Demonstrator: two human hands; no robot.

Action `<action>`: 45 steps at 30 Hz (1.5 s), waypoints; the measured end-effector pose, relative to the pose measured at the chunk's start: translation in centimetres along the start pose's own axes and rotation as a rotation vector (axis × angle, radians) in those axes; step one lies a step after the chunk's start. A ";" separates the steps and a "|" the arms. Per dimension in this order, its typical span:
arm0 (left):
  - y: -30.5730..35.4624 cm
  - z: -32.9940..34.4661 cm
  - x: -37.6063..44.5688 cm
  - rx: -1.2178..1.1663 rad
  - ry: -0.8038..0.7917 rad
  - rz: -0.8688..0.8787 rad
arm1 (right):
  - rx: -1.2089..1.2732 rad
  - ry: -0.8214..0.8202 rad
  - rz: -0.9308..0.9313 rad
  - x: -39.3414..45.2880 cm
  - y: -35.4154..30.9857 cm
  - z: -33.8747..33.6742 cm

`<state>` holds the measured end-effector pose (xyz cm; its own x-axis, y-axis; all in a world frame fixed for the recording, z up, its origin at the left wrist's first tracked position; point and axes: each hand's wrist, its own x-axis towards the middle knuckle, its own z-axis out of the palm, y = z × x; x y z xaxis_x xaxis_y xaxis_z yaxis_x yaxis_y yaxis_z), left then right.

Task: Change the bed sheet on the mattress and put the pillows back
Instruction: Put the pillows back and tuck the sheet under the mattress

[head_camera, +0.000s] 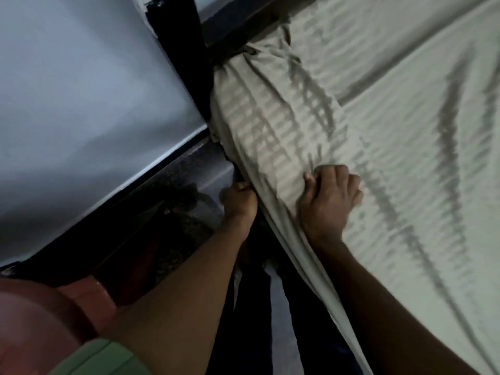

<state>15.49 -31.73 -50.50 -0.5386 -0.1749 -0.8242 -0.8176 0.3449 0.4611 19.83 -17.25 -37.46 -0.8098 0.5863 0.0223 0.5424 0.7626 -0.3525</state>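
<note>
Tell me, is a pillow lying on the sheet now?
No, the striped sheet shows only wrinkles and the right hand gripping it.

You have one view only, from the head camera, tilted steeply down and rolled so the mattress edge runs diagonally. It sits close over the bed's corner by the dark bed frame [201,77], with the striped bed sheet [392,131] filling the right side (wide-angle, so edges bend) and the floor [205,158] below left.
</note>
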 end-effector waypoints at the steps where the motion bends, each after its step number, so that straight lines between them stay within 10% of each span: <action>1: 0.4 0.3 -1.7 -0.017 -0.033 -0.009 | -0.010 0.005 0.000 0.6 0.1 0.3; 5: -1.5 2.7 -3.8 0.024 -0.039 0.013 | 0.075 0.081 0.245 1.6 0.9 0.0; 19: 0.1 5.5 -16.6 -0.143 0.378 0.140 | -0.021 -0.193 -0.136 -7.6 11.7 -6.9; 25: -2.5 8.2 -22.5 0.068 0.516 0.477 | -0.012 -0.260 -0.194 -9.2 14.4 -9.0; 45: -18.5 20.7 -41.1 0.797 -0.273 0.939 | -0.013 -0.032 0.566 -31.8 38.2 -20.0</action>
<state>56.98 -11.81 -31.93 -0.7067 0.6017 -0.3722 0.2571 0.7085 0.6572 70.80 -1.31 -32.92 -0.3980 0.8963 -0.1956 0.8966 0.3348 -0.2899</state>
